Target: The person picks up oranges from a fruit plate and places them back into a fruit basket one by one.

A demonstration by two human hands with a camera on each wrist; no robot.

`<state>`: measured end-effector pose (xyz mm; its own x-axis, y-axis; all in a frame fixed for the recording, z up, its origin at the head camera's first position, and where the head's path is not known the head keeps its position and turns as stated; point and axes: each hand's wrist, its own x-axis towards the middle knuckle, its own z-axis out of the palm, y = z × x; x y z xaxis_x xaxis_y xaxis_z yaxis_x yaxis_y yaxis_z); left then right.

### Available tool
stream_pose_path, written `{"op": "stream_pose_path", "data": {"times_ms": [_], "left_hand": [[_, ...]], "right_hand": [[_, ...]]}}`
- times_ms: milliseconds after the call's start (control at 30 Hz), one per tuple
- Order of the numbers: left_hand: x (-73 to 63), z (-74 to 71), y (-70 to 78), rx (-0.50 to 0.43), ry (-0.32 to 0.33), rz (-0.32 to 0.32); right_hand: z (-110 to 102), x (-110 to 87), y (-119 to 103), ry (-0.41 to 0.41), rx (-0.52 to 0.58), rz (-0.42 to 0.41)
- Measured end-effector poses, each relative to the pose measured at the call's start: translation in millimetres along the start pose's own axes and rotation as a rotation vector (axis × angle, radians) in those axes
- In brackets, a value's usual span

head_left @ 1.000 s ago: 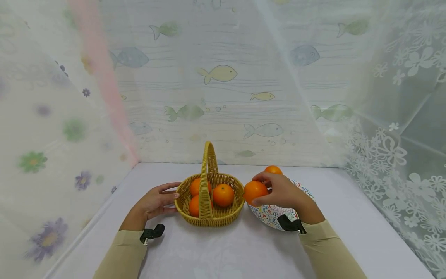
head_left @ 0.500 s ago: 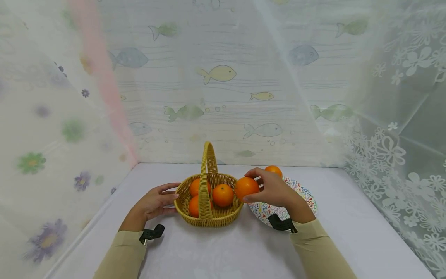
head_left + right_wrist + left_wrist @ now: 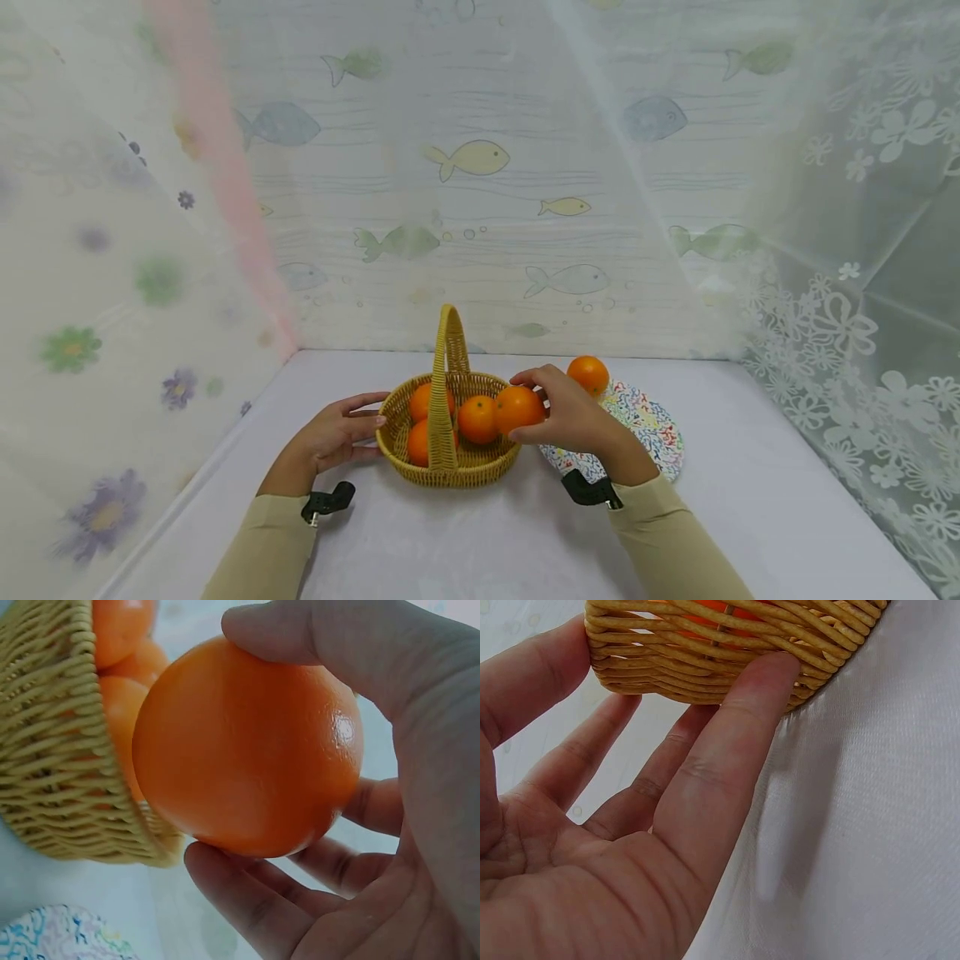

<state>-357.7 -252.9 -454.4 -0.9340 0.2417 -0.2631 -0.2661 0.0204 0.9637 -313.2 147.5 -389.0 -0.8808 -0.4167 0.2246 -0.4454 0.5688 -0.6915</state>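
A yellow woven basket (image 3: 480,477) with a tall arched handle (image 3: 441,392) stands on the white table, holding three oranges; one is the orange (image 3: 477,419) right of the handle. At its left end my left hand (image 3: 339,435) touches the woven wall (image 3: 705,656) with fairly straight fingers. My right hand (image 3: 573,417) grips another orange (image 3: 519,407) between thumb and fingertips, over the basket's right rim. In the right wrist view this held orange (image 3: 244,750) hides part of the rim and of the oranges behind it.
Right of the basket lies a round plate (image 3: 660,437) with a multicoloured pattern, partly covered by my right arm. One orange (image 3: 588,375) sits at the plate's far side. A curtain (image 3: 480,250) printed with fish hangs behind the table.
My right hand has carried its orange leftward from above the plate to over the basket's right rim. More of the plate shows now. My left hand stays at the basket.
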Motion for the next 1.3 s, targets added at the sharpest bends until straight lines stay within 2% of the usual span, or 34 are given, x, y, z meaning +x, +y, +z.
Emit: {"op": "stream_pose_path", "data": {"times_ms": [167, 300, 800, 1167, 1300], "left_hand": [[2.1, -1.1, -4.7, -0.009, -0.016, 0.006], [2.4, -1.7, -9.0, -0.003, -0.025, 0.011], [1.3, -1.0, -8.7, 0.004, -0.01, 0.005], [1.6, -1.1, -9.3, -0.009, -0.036, 0.018], [1.6, -1.3, -10.3, -0.009, -0.036, 0.021]], "right_hand": [[9, 1.9, 0, -0.013, -0.006, 0.003], [13, 4.3, 1, -0.035, -0.012, -0.031], [26, 7.1, 4, -0.056, -0.047, -0.077], [32, 7.8, 4, -0.086, -0.024, -0.081], [36, 8.9, 5, -0.087, -0.048, -0.059]]}}
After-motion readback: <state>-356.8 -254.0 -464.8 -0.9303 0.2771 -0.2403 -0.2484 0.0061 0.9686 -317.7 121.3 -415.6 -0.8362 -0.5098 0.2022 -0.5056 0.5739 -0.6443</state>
